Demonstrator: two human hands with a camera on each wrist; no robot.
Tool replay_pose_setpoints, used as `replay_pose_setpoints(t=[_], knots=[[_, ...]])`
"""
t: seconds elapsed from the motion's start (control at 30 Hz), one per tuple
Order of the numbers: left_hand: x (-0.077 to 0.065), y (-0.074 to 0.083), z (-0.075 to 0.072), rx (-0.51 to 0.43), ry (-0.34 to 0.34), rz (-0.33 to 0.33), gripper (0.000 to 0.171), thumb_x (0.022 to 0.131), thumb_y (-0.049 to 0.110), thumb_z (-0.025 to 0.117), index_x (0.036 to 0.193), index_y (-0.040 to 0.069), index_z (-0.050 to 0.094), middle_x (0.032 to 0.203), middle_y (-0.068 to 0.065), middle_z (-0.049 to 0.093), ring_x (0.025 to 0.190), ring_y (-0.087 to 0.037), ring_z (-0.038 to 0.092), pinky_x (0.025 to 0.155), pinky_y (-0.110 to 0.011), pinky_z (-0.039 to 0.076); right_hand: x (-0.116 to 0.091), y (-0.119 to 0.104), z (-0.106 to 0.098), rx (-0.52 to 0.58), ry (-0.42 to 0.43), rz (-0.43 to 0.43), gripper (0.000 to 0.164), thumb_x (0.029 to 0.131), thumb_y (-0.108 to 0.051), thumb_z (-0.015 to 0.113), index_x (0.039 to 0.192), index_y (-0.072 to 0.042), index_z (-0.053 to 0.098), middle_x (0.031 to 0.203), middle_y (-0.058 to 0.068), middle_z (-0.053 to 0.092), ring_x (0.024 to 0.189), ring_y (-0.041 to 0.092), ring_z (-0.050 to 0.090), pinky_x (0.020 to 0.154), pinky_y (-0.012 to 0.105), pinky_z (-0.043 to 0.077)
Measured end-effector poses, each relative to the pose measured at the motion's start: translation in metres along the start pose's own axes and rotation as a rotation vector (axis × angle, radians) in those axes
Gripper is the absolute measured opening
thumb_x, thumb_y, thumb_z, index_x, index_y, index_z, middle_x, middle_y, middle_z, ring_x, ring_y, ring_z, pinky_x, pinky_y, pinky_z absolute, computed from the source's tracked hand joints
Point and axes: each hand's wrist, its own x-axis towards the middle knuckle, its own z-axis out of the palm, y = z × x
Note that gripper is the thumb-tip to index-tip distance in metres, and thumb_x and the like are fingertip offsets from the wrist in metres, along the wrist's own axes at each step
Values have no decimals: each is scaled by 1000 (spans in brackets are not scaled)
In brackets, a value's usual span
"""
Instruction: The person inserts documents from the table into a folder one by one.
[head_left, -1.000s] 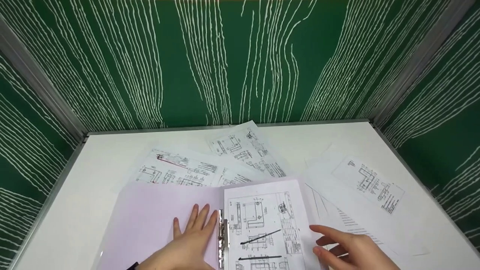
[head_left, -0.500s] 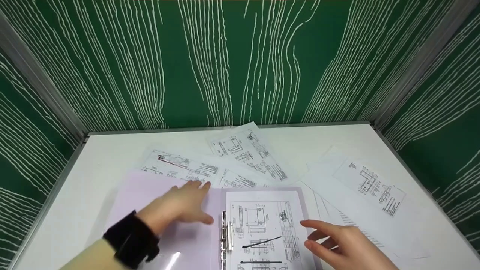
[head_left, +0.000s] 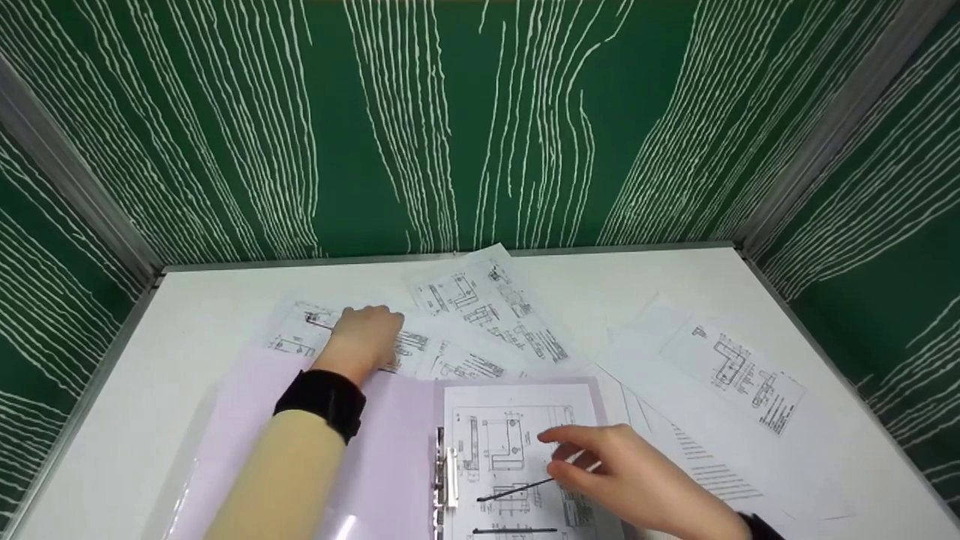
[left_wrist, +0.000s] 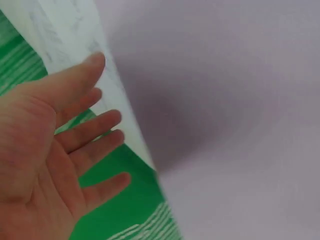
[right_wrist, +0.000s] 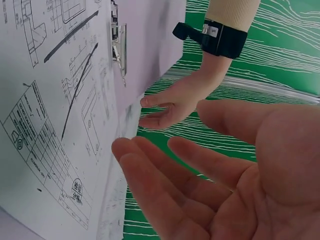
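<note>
A pale purple folder [head_left: 397, 450] lies open on the white table. A metal clip [head_left: 451, 480] runs along its spine, beside a printed technical drawing [head_left: 495, 420] with thick black strokes on the right side. My left hand [head_left: 365, 337] reaches past the upper edge of the left cover, above a loose drawing sheet [head_left: 300, 319]. In the left wrist view, the left hand [left_wrist: 60, 130] has its fingers apart and holds nothing. Over the right part of the clipped drawing hovers my right hand [head_left: 622, 469]; its fingers bend slightly, with nothing between them and the thumb.
Another loose drawing [head_left: 487, 304] lies at the back middle, partly over others. To the right, a printed sheet [head_left: 739, 375] overlaps several more papers. Green walls [head_left: 390, 112] with white wavy lines enclose the table behind and at both sides.
My left hand has left the folder's left cover and moved forward over the loose drawings. My right hand has shifted left, from beside the folder's right edge to above the clipped drawing.
</note>
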Motion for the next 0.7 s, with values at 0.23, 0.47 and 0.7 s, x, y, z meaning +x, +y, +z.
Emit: replay_pose_setpoints(t=[0.23, 0.47, 0.7], knots=[[18, -19, 16, 41, 66, -84, 42, 92, 4, 61, 134, 0, 57, 127, -23, 60, 120, -41, 54, 103, -64, 36, 13, 3, 8, -30, 42, -54, 39, 96, -41, 65, 127, -16, 68, 125, -3, 67, 101, 16, 66, 78, 32, 57], [23, -34, 27, -10, 52, -88, 71, 76, 13, 85, 137, -1, 52, 133, -24, 56, 126, -43, 50, 107, -68, 29, 18, 8, 16, -196, 97, -64, 40, 96, -42, 65, 130, -20, 65, 135, -5, 60, 126, 17, 54, 102, 47, 45], [28, -35, 29, -18, 66, -64, 66, 75, 12, 86, 132, 0, 55, 126, -24, 60, 122, -43, 53, 107, -68, 28, 23, 8, 17, -234, 124, -68, 41, 97, -44, 63, 131, -21, 65, 141, 2, 55, 131, 20, 50, 105, 49, 43]])
